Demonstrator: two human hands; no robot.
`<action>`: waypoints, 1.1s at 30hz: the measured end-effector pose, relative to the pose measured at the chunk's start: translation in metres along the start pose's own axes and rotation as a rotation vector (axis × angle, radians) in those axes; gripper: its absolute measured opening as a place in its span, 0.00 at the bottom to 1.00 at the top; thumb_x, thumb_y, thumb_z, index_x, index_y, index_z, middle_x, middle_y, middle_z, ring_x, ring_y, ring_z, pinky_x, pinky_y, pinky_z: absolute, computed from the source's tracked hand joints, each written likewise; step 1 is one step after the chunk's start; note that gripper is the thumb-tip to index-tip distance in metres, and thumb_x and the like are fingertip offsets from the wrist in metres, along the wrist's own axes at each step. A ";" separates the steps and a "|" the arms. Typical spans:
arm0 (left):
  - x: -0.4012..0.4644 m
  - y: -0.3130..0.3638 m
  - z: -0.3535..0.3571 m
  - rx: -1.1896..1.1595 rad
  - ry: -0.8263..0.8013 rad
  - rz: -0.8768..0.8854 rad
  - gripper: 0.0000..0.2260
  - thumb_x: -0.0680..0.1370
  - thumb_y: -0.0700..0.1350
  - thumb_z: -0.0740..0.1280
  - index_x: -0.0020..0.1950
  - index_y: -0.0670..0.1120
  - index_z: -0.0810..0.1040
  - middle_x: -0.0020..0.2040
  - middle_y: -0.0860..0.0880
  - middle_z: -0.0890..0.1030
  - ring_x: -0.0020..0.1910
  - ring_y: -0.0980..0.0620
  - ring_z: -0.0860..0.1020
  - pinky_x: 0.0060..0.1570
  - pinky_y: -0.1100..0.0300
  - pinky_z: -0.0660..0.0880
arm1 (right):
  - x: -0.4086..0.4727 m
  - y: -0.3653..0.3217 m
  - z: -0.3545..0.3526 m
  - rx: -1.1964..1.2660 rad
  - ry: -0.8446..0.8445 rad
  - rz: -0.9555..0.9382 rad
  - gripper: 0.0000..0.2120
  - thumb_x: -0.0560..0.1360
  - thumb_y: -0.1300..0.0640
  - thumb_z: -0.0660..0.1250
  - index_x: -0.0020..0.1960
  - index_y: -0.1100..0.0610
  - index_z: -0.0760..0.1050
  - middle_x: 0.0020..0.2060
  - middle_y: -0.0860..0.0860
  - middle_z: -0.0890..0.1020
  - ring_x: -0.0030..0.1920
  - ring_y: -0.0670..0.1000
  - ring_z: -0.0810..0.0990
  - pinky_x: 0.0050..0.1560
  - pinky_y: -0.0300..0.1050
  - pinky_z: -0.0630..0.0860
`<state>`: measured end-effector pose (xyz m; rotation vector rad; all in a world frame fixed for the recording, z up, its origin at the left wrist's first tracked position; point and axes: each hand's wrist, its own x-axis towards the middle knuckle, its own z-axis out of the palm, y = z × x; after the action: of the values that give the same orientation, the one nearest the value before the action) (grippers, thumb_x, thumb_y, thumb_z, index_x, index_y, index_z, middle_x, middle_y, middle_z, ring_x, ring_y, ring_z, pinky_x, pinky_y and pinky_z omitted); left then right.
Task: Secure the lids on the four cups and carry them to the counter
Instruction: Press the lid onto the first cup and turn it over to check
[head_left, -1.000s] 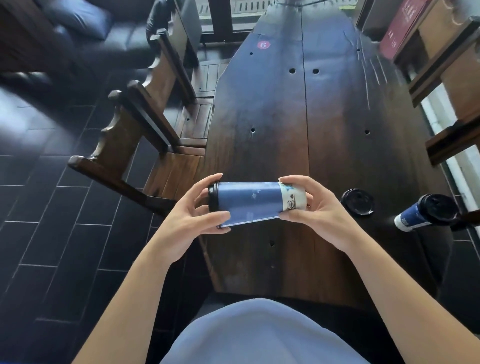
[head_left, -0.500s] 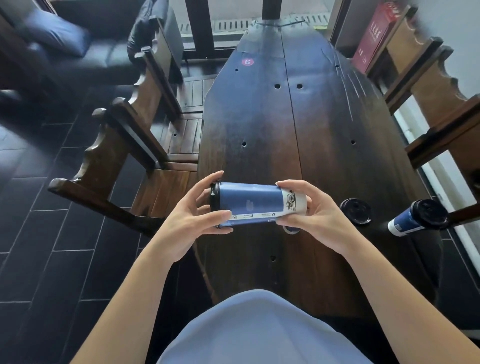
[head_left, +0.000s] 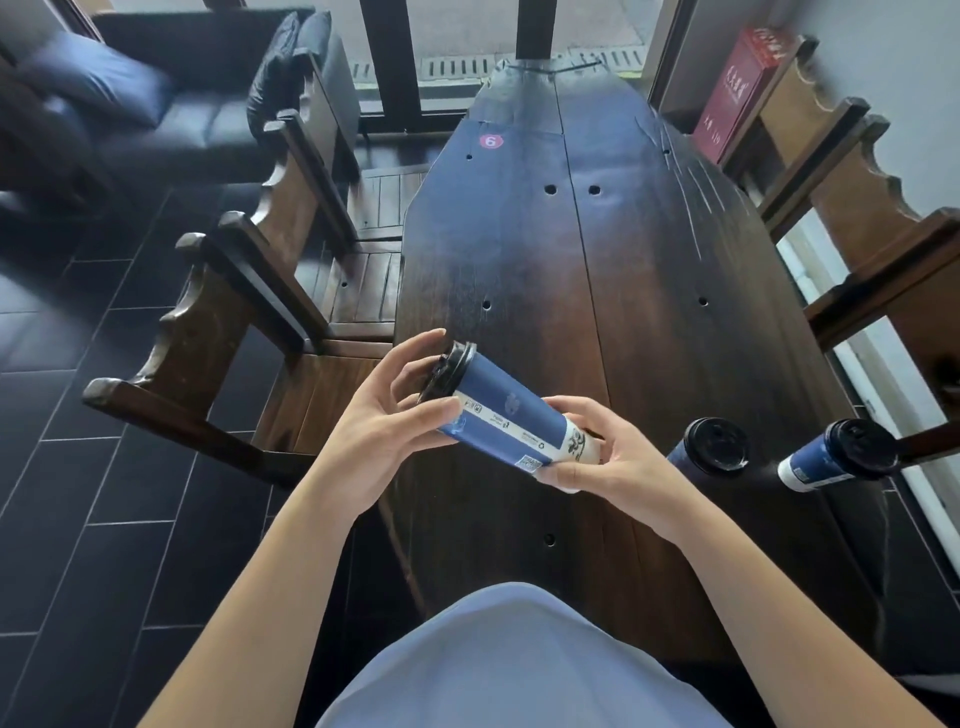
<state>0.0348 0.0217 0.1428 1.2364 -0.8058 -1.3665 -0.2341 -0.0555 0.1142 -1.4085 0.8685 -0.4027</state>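
Far left of the frame: wooden chairs (head_left: 249, 312) stand on a dark tiled floor (head_left: 78, 519); neither bears on the work.

Left of centre: my left hand (head_left: 374, 436) is at the lid end of the held cup (head_left: 511, 421). Its thumb lies along the blue sleeve and its fingers curl loosely behind the black lid (head_left: 449, 371). I cannot tell whether those fingers press the lid rim or only stand near it.

Centre: the cup is carried tilted, nearly on its side, above the near part of the wooden counter (head_left: 571, 260), lid toward the upper left.

Right of centre: my right hand (head_left: 608, 457) wraps the white base end, fingers curled round it.

Lower right: two more lidded cups (head_left: 714, 449) (head_left: 836, 457) stand on the counter, near each other. A fourth is not in view.

Judgement: a paper cup is light and its wall gives under pressure, so I would hold the sleeve mid-body and press only on the stiff lid rim. Whether the cup is full cannot be seen; tilted, a loose lid could leak.
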 end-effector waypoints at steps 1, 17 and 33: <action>0.002 0.001 0.003 -0.014 0.018 -0.001 0.41 0.62 0.59 0.87 0.73 0.60 0.77 0.64 0.54 0.84 0.65 0.44 0.83 0.56 0.45 0.85 | 0.001 0.002 0.003 -0.014 -0.020 0.017 0.33 0.69 0.52 0.81 0.69 0.42 0.72 0.62 0.47 0.81 0.60 0.50 0.84 0.51 0.47 0.84; 0.021 -0.004 0.045 -0.015 0.048 -0.134 0.39 0.67 0.61 0.77 0.74 0.48 0.73 0.62 0.48 0.85 0.57 0.50 0.84 0.53 0.53 0.80 | 0.013 0.011 0.047 -0.147 -0.057 0.127 0.43 0.58 0.37 0.84 0.59 0.25 0.57 0.51 0.25 0.74 0.56 0.27 0.75 0.42 0.26 0.77; 0.029 -0.020 0.036 0.103 0.009 -0.086 0.36 0.67 0.55 0.82 0.73 0.55 0.75 0.68 0.50 0.83 0.68 0.47 0.81 0.68 0.45 0.78 | 0.042 -0.060 -0.015 -0.121 -0.010 -0.037 0.30 0.72 0.40 0.72 0.73 0.42 0.72 0.66 0.45 0.81 0.60 0.44 0.84 0.54 0.42 0.83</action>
<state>-0.0015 -0.0088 0.1255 1.3697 -0.8338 -1.4015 -0.2039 -0.1051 0.1606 -1.5388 0.8723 -0.3760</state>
